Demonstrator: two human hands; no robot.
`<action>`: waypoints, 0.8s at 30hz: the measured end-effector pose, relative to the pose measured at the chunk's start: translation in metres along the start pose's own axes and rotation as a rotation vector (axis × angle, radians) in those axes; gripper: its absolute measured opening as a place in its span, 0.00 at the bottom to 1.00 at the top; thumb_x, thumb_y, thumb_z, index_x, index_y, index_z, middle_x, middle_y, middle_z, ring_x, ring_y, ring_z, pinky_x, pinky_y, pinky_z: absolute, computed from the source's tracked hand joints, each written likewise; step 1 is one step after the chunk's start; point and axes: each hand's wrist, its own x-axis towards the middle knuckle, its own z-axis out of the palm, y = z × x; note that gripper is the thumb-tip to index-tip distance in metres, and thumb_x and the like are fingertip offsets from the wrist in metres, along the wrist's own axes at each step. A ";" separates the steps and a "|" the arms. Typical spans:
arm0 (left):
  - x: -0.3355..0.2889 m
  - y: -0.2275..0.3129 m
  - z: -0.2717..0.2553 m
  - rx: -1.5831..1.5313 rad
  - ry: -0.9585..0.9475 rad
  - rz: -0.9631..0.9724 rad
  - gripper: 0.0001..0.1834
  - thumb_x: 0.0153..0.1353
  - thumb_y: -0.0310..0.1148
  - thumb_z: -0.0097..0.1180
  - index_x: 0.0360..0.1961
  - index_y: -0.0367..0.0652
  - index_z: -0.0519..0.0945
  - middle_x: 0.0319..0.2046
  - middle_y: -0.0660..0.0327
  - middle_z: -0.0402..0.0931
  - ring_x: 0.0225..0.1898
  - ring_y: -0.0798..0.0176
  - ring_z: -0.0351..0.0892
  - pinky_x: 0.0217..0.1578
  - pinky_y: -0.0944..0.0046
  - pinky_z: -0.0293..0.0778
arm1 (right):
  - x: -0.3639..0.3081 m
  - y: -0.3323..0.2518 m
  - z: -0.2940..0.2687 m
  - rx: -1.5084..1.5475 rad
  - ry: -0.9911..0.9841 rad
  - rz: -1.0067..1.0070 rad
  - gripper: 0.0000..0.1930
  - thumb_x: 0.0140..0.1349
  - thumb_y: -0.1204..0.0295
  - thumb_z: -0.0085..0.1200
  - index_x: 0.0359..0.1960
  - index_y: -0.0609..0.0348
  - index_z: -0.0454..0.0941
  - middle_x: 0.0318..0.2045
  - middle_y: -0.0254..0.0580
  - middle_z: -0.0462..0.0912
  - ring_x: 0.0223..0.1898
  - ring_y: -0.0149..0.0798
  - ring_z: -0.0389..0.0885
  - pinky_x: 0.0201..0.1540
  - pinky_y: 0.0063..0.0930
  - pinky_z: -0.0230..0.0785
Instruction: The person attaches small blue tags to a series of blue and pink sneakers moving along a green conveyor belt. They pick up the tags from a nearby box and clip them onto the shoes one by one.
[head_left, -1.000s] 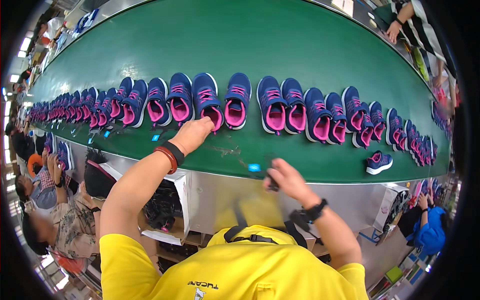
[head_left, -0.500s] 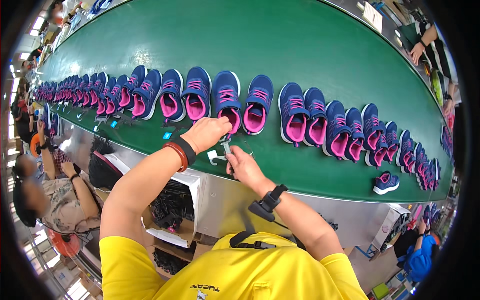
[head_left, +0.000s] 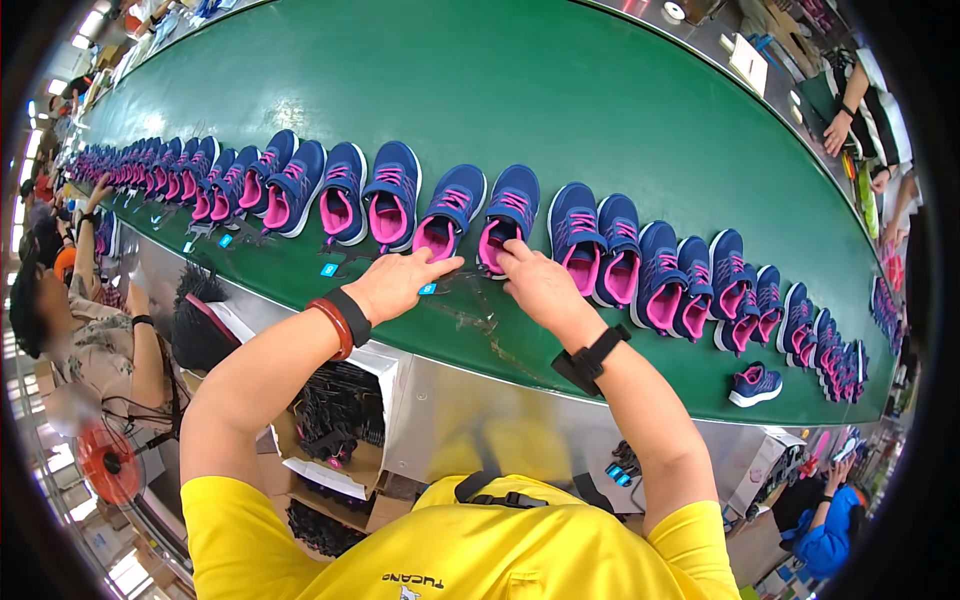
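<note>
Shoe pair: left navy-blue mesh shoe with pink laces, pink lining and white sole (head_left: 450,208), beside a matching right shoe (head_left: 513,203) – both on the long glossy green table (head_left: 610,110), heels toward the person.
Left hand (head_left: 393,286): at the left shoe's heel, fingers stretched out; whether it grasps anything cannot be told.
Right hand (head_left: 548,288): fingertips at the right shoe's heel opening; firmness of hold cannot be told.
Just changed: the left shoe now slants, toe to the right; the small piece pinched by the right hand half a second ago no longer shows there – handling appears to have passed to the shoes themselves.
Tag: small blue rectangular tag with a white mark (head_left: 427,289), beside the left hand; too small to read.
Shirt lettering: dark print (head_left: 412,577) on the bright yellow fabric shirt (head_left: 560,545), inverted in this view.
Shoe branding: none legible.
</note>
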 end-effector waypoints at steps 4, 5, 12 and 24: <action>-0.003 -0.002 0.009 -0.054 0.020 -0.047 0.26 0.50 0.20 0.49 0.53 0.50 0.76 0.38 0.50 0.74 0.37 0.43 0.79 0.38 0.48 0.74 | 0.004 0.003 -0.002 -0.225 -0.106 -0.143 0.10 0.53 0.66 0.60 0.34 0.55 0.78 0.33 0.40 0.73 0.38 0.44 0.73 0.39 0.38 0.68; -0.001 -0.001 0.011 -0.050 0.016 -0.063 0.25 0.51 0.19 0.49 0.52 0.49 0.77 0.37 0.49 0.75 0.37 0.43 0.79 0.39 0.48 0.74 | 0.005 0.002 -0.003 -0.245 -0.087 -0.184 0.10 0.52 0.65 0.61 0.32 0.54 0.78 0.32 0.39 0.72 0.38 0.42 0.72 0.39 0.37 0.67; -0.002 0.009 0.011 -0.050 -0.038 -0.128 0.21 0.57 0.25 0.43 0.51 0.47 0.79 0.39 0.46 0.76 0.41 0.42 0.79 0.45 0.47 0.73 | 0.009 -0.007 -0.008 -0.302 -0.084 -0.250 0.09 0.50 0.62 0.62 0.29 0.50 0.81 0.32 0.35 0.72 0.39 0.39 0.69 0.40 0.33 0.61; -0.005 0.017 0.011 -0.007 -0.023 -0.177 0.24 0.51 0.21 0.48 0.51 0.47 0.79 0.38 0.47 0.77 0.39 0.43 0.79 0.41 0.47 0.74 | 0.012 -0.011 -0.002 -0.339 -0.050 -0.278 0.08 0.49 0.62 0.62 0.28 0.50 0.82 0.30 0.36 0.72 0.39 0.38 0.69 0.41 0.33 0.60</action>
